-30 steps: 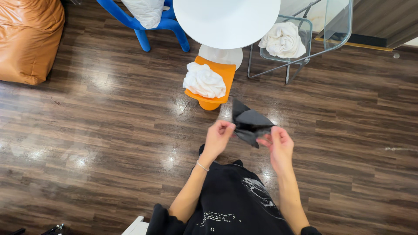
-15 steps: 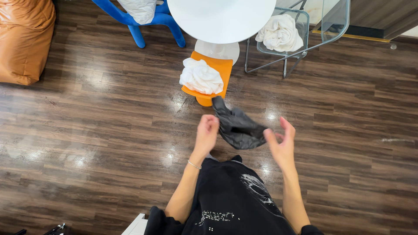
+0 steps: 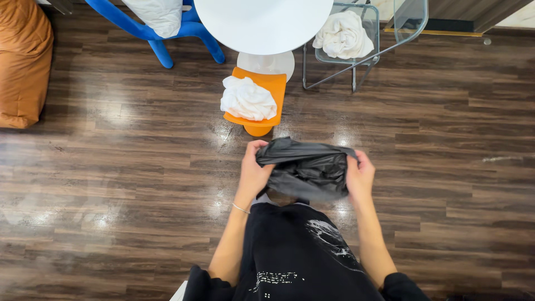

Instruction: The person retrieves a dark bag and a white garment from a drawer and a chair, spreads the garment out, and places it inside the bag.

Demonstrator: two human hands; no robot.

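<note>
A black plastic bag (image 3: 307,170) is stretched between my two hands in front of my waist, above the wooden floor. My left hand (image 3: 253,170) grips its left edge. My right hand (image 3: 360,177) grips its right edge. The bag hangs spread out and crumpled, its top edge pulled nearly level. A thin bracelet sits on my left wrist. I wear a black top with white print.
An orange stool (image 3: 266,100) with a white cloth bundle (image 3: 247,98) stands just ahead. Behind it are a round white table (image 3: 262,22), a blue chair (image 3: 150,30) with a white cloth, and a clear chair (image 3: 362,50) holding another white bundle. A tan beanbag (image 3: 22,61) lies far left.
The bag was a small crumpled piece held close between my hands. My hands have moved apart and the bag is now spread wide between them. The view tilted slightly downward.
</note>
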